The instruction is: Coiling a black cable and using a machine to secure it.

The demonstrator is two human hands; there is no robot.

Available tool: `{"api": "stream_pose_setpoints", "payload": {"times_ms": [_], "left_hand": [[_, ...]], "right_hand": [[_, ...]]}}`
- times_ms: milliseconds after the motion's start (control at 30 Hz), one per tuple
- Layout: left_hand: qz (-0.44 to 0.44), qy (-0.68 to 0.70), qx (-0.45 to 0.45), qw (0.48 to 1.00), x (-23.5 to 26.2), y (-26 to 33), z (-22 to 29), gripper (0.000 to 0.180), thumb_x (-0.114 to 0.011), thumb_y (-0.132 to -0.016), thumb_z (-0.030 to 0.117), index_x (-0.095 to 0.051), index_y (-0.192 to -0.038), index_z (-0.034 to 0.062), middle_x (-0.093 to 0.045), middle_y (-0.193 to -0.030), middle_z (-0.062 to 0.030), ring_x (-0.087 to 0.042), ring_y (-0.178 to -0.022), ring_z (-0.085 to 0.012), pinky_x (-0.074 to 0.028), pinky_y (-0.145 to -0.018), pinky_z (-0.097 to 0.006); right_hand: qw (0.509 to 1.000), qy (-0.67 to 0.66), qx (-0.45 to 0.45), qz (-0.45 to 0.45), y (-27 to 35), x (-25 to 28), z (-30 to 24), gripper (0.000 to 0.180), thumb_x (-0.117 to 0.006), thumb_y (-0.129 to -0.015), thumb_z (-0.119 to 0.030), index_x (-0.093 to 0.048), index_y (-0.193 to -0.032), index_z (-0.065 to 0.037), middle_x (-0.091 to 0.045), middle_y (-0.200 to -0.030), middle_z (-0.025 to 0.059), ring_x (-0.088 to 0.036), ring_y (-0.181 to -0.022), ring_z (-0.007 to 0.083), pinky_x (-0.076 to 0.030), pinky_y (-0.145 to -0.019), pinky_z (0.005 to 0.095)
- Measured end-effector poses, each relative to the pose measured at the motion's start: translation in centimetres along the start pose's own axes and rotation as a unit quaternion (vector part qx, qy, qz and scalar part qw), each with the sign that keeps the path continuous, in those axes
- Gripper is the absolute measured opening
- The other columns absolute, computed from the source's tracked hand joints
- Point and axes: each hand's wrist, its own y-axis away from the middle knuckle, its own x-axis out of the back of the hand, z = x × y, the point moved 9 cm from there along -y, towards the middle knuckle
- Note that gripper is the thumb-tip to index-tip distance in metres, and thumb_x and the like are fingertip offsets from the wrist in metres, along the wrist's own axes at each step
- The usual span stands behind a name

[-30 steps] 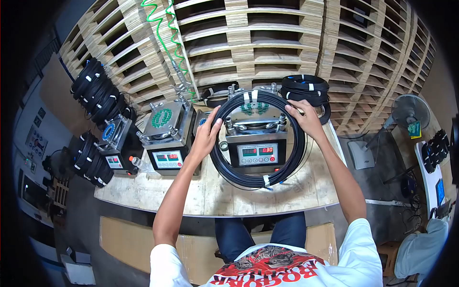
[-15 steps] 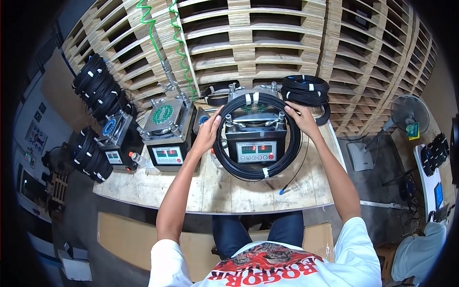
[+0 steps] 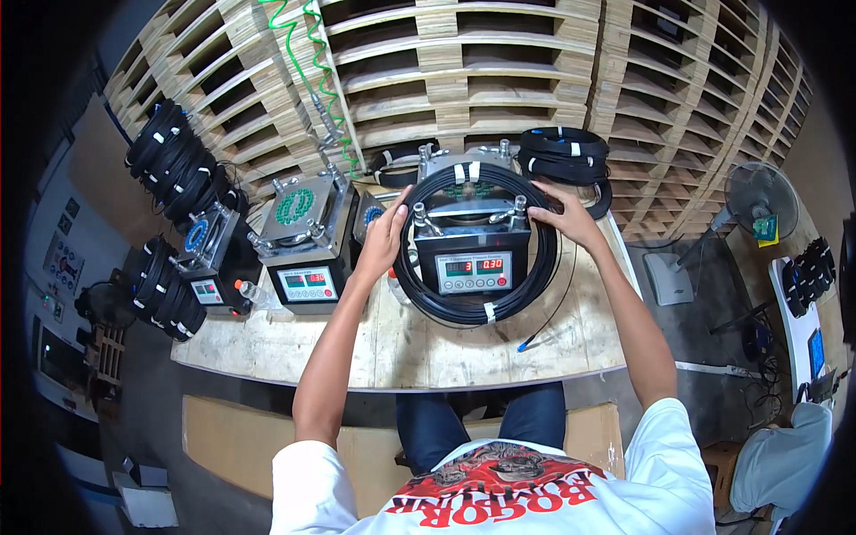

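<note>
A large coil of black cable [image 3: 473, 308], bound with white tape at the top and bottom, rings a grey machine with a red digital display [image 3: 474, 272] on the wooden table [image 3: 401, 343]. My left hand [image 3: 385, 239] grips the coil's left side. My right hand [image 3: 568, 217] grips its upper right side. A loose cable end with a blue tip [image 3: 526, 343] trails onto the table to the right of the coil.
Two similar machines [image 3: 303, 245] [image 3: 209, 267] stand to the left, with a small plastic bottle [image 3: 252, 292] between them. Black cable coils are stacked behind at right [image 3: 563, 147] and hang at left [image 3: 169, 169]. Wooden pallets [image 3: 499, 71] form the back wall. A fan [image 3: 753, 201] stands at right.
The coil has been drawn slightly toward me and settled lower around the machine; both hands stayed on its sides.
</note>
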Motion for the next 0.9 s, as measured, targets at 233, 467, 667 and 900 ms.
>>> {"api": "stream_pose_setpoints", "payload": {"times_ms": [233, 467, 667, 900], "left_hand": [[0.115, -0.237, -0.018, 0.964, 2.5, 2.8, 3.3, 0.038, -0.054, -0.092, 0.004, -0.062, -0.128, 0.0142, -0.063, -0.1, -0.0193, -0.065, -0.086, -0.0393, -0.052, -0.079, -0.047], [0.072, 0.041, 0.102, 0.991, 4.4, 9.0, -0.9, 0.044, -0.06, -0.097, 0.013, -0.051, -0.139, 0.0072, -0.042, -0.061, -0.0006, -0.038, -0.056, -0.0071, -0.035, -0.051, -0.025], [0.032, 0.118, 0.114, 0.986, 1.7, 16.0, 0.8, 0.036, -0.047, -0.099, -0.001, -0.055, -0.133, 0.0071, -0.054, -0.075, -0.0044, -0.049, -0.055, -0.0076, -0.042, -0.051, -0.026], [-0.133, 0.1, 0.098, 0.981, -0.2, 18.0, 1.4, 0.029, -0.054, -0.096, 0.0, -0.063, -0.123, 0.0035, -0.068, -0.099, -0.0107, -0.065, -0.072, -0.0155, -0.052, -0.067, -0.031]], "right_hand": [[0.994, 0.022, -0.077, 0.073, 5.2, 2.3, 1.9, 0.044, -0.065, -0.095, -0.022, -0.057, -0.134, -0.002, -0.068, -0.094, 0.0101, -0.064, -0.079, 0.0123, -0.054, -0.065, 0.0271], [0.971, -0.15, -0.114, 0.149, 13.3, 1.0, 0.8, 0.06, -0.05, -0.098, 0.0, -0.03, -0.153, -0.015, -0.063, -0.081, 0.0105, -0.064, -0.066, 0.015, -0.054, -0.058, 0.0273], [0.983, -0.129, -0.105, 0.072, 18.3, -4.1, 1.0, 0.037, -0.054, -0.096, -0.003, -0.059, -0.133, -0.006, -0.067, -0.087, 0.0086, -0.064, -0.074, 0.0126, -0.054, -0.064, 0.0268], [0.98, 0.194, -0.025, -0.031, 18.8, -8.7, -4.1, 0.032, -0.061, -0.084, -0.002, -0.066, -0.115, -0.001, -0.068, -0.089, 0.0125, -0.063, -0.075, 0.0249, -0.052, -0.07, 0.0368]]}}
